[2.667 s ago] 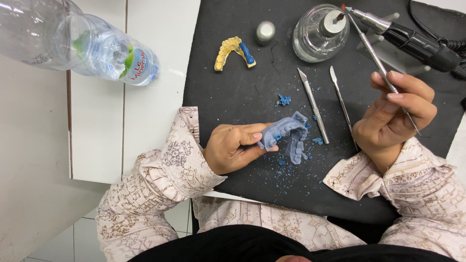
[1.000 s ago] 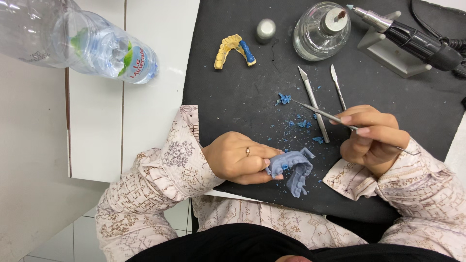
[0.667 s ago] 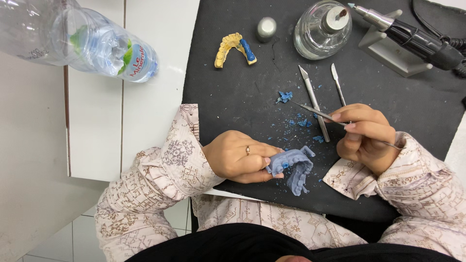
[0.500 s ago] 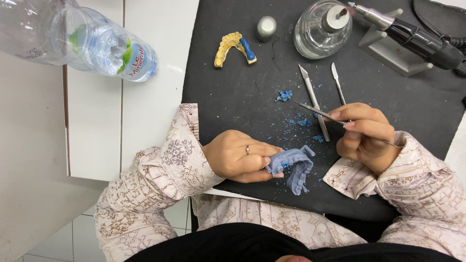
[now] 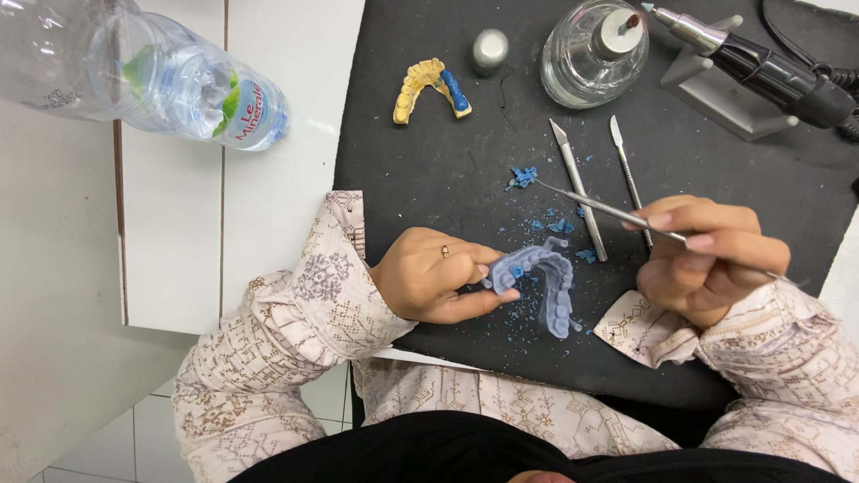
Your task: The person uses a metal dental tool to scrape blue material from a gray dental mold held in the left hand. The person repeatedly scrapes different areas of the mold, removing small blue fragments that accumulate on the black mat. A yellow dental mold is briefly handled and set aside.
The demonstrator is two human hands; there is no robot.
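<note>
The blue arch-shaped dental model (image 5: 541, 284) is clamped at its 9 o'clock end between thumb and fingers (image 5: 488, 268) of the left hand (image 5: 428, 284), just above the black desk mat (image 5: 429, 152). The thin metal carving instrument (image 5: 591, 204) is pinched in the closed fingers (image 5: 667, 219) of the right hand (image 5: 707, 259); its tip carries a small blue wax lump (image 5: 522, 175), raised at 12 o'clock from the model.

For good work, the model should be kept steady against the mat, and the tip brought down to the arch slowly, so that wax is placed only where wanted.

Blue wax crumbs (image 5: 559, 226) are scattered on the mat between the hands. At 12 o'clock lie two flat metal spatulas (image 5: 577, 188), a glass spirit burner (image 5: 591, 54), a yellow-and-blue dental cast (image 5: 431, 88) and a motor handpiece on its stand (image 5: 761, 72). At 10 o'clock a clear plastic water bottle (image 5: 152, 72) lies on the white desk (image 5: 268, 206). Pale floor tiles (image 5: 107, 452) are visible at 7 o'clock.
</note>
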